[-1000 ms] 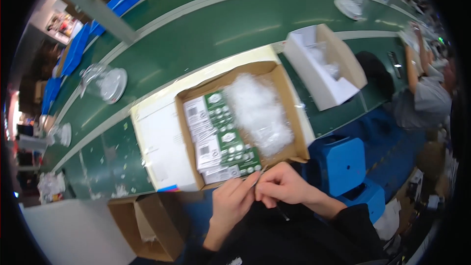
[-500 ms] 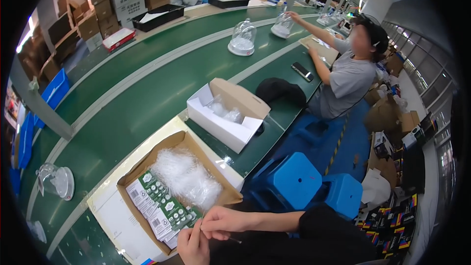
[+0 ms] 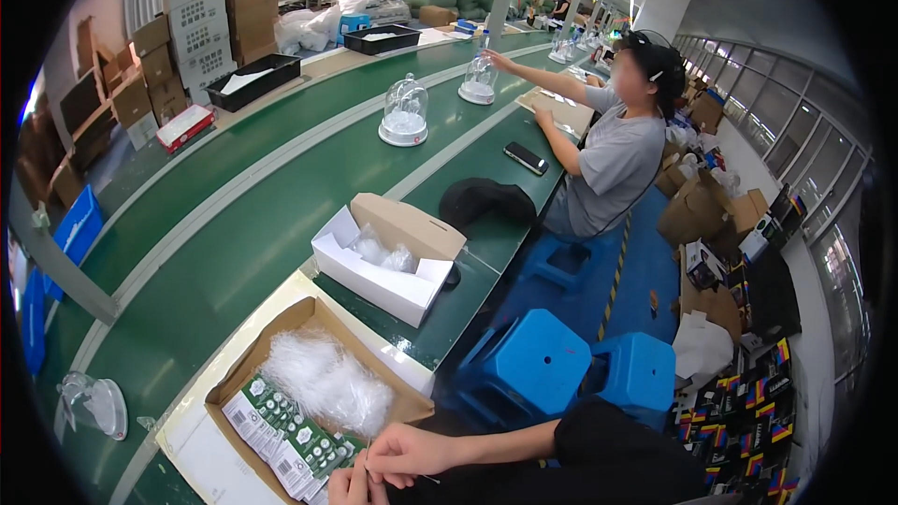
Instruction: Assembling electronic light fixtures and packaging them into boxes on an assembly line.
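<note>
My left hand (image 3: 354, 484) and my right hand (image 3: 409, 453) meet at the near right corner of a shallow cardboard tray (image 3: 218, 416). Both are closed, fingertips pinched together around a thin strand whose end (image 3: 431, 479) pokes out below the right hand. What else they hold between them is too small to make out. Inside the tray lie green and white printed cards (image 3: 285, 435) and a tangled heap of clear, thin plastic strands (image 3: 327, 379). The lower part of my left hand is cut off by the frame edge.
An open white box (image 3: 379, 285) with clear plastic-wrapped pieces stands beyond the tray. Clear domes on white bases (image 3: 404, 117) stand on the green conveyor (image 3: 234, 234). A co-worker (image 3: 613, 145) touches another dome. Blue stools (image 3: 533, 365) stand at right.
The view has swung up and to the right, so the tray and my hands appear lower and further left. My hands stay pinched together by the tray's corner.
</note>
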`<state>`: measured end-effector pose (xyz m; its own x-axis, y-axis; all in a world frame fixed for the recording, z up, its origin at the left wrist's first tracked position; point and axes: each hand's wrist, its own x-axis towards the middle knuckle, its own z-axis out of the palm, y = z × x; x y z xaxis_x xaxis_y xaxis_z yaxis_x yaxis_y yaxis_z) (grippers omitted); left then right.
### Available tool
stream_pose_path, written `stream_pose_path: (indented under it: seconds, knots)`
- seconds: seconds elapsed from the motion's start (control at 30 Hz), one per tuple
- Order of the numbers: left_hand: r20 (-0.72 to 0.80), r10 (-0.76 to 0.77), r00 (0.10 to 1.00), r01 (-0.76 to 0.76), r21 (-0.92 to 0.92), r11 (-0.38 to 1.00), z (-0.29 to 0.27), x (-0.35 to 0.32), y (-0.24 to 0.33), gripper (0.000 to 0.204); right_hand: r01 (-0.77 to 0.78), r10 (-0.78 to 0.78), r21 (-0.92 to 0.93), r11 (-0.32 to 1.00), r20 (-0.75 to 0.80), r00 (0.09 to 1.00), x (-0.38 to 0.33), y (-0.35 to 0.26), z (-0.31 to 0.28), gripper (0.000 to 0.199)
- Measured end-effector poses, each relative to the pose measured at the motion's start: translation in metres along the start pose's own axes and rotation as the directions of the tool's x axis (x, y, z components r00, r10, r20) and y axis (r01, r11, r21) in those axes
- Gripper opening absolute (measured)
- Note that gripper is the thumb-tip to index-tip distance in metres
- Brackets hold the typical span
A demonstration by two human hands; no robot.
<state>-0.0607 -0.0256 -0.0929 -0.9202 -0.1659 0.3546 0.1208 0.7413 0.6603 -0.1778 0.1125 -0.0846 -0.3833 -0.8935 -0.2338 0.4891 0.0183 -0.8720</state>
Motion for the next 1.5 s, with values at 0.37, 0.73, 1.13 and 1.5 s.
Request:
stream_pose_path:
  seconds: [0.37,0.73,1.13,1.5]
  knots:
    - [0.099,-0.046,0.994,0.047,-0.008,0.999,-0.001,0.007,0.001,0.022,-0.053,0.053,-0.023,0.998,0.017,0.998,0.0,0.002,-0.006,0.033]
    - [-0.15,-0.392,0.908,0.311,-0.386,0.868,0.008,-0.018,0.008,0.03,-0.027,0.031,-0.058,0.998,0.071,0.997,0.011,-0.005,-0.001,0.037]
    - [-0.145,-0.351,0.925,0.24,-0.493,0.836,0.01,-0.014,-0.004,0.012,0.039,-0.029,-0.135,0.99,0.081,0.996,0.007,-0.001,-0.005,0.038]
    - [0.072,-0.535,0.842,0.396,-0.755,0.522,0.026,-0.024,-0.021,0.015,0.15,-0.163,-0.231,0.961,-0.04,0.986,0.005,0.002,-0.012,0.031]
